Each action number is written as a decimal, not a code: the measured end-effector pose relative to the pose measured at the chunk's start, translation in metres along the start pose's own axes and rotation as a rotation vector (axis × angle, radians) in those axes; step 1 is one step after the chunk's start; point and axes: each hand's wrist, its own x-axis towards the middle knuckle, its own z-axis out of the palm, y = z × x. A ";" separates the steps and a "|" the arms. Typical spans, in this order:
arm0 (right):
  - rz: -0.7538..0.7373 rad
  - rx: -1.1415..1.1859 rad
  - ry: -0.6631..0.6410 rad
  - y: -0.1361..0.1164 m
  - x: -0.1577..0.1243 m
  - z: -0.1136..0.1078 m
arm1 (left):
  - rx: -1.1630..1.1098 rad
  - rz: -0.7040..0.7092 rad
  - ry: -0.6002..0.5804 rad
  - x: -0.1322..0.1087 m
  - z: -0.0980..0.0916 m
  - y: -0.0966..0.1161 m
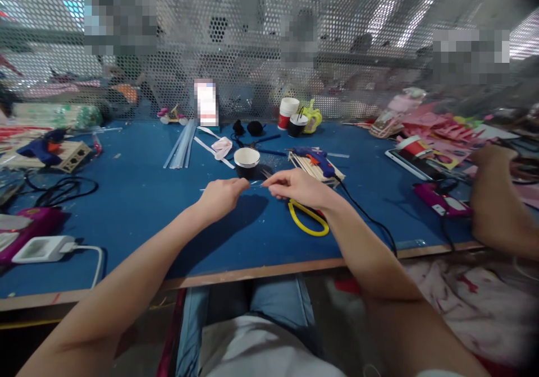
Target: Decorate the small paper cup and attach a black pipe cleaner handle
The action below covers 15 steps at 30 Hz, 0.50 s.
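My left hand [221, 196] and my right hand [295, 187] are raised a little above the blue table [147, 197], fingertips pinched toward each other. Between them stretches a thin clear strip [255, 183], held at each end. Just beyond the hands stands a dark paper cup [246, 162] with a white inside. Yellow-handled scissors [305, 223] lie on the table under my right wrist. A blue glue gun [318, 161] rests on a pile of wooden sticks [309, 169] to the right of the cup, its black cord running toward the table's front edge.
Clear sticks [182, 148] lie at the back left; cups [290, 116] stand by the perforated metal screen [269, 40]. A white charger [42, 249] and black cables [63, 189] sit at the left. Another person's arm [497, 208] rests at the right beside pink paper [438, 127].
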 end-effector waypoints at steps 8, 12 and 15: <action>-0.121 -0.661 0.413 -0.026 0.096 -0.057 | -0.625 -0.299 0.239 0.007 0.002 -0.019; 0.120 -1.063 0.062 -0.016 0.159 -0.055 | -0.727 -0.345 0.328 0.008 0.007 -0.028; 0.192 -1.114 -0.048 -0.008 0.186 -0.042 | -0.736 -0.366 0.377 0.010 0.008 -0.033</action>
